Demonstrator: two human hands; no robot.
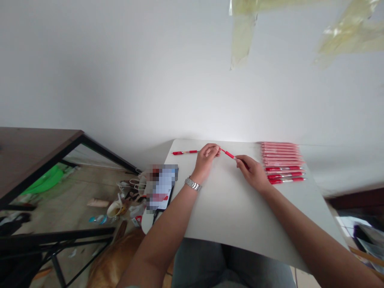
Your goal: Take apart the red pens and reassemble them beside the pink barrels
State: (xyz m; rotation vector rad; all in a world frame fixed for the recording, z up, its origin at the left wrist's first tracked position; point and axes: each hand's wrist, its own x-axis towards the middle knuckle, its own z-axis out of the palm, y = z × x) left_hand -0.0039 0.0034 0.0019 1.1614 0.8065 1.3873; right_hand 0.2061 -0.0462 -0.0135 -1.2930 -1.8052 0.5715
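Note:
A red pen (229, 154) slants between my two hands above the white table. My right hand (252, 172) is closed round its near end, thumb and fingers pinching the barrel. At the far end, the fingers of my left hand (207, 158) are pinched on a thin red piece; whether it is the pen's tip or a separate part I cannot tell. Left of that hand, a second red pen (181, 153) lies flat, its right end reaching the hand. On the right of the table, several red pens (286, 175) lie side by side, close to a row of pale pink sticks (281, 154).
A phone (163, 190) with a blurred screen rests at the left edge of the white table (231, 208). The wall stands right behind the table. A dark desk (39, 148) is at the left, with cables, a cup (115, 209) and litter on the floor.

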